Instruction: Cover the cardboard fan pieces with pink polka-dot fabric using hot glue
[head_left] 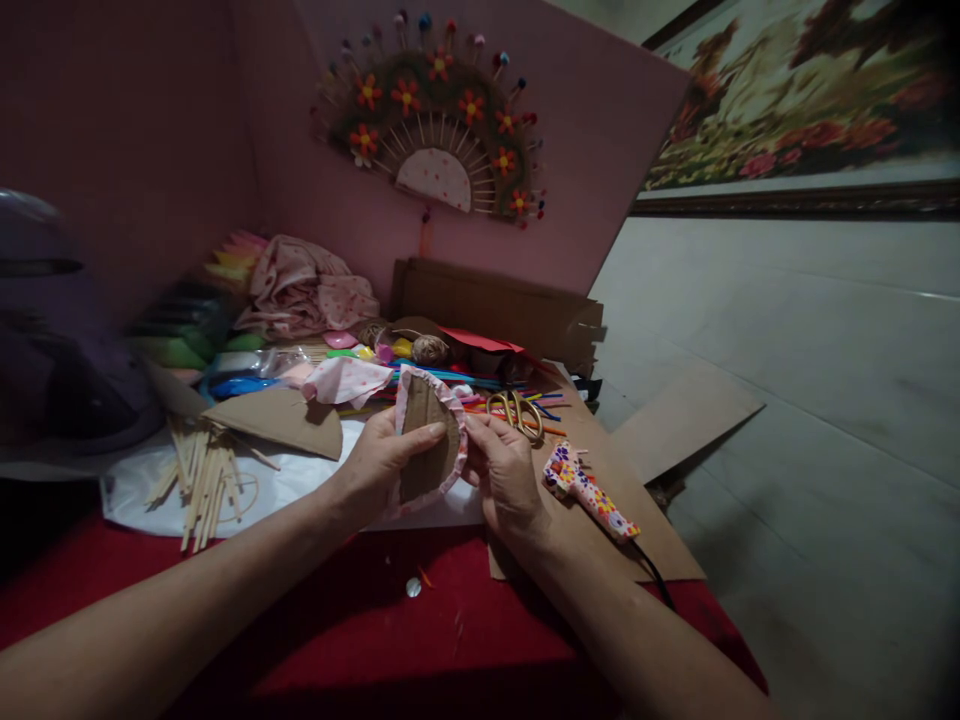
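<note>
A half-round piece of brown cardboard (pixel 429 460), its edge wrapped in pink spotted fabric, is held up above the table. My left hand (pixel 379 455) grips its left side, thumb lying across the bare cardboard. At the curved right edge, my right hand (pixel 504 470) pinches the folded fabric border between thumb and fingers. Just beyond the right hand lie gold-handled scissors (pixel 517 415). A flower-patterned glue gun (pixel 591 490) rests to the right on a cardboard sheet (pixel 660 545).
Wooden sticks (pixel 202 490) and a cardboard fan shape (pixel 289 420) lie at left on white material. Behind are crumpled pink fabric (pixel 300 285), twine balls (pixel 430 348) and coloured pipe cleaners. A decorated fan (pixel 439 120) hangs on a pink board. A purple appliance (pixel 60 320) stands far left.
</note>
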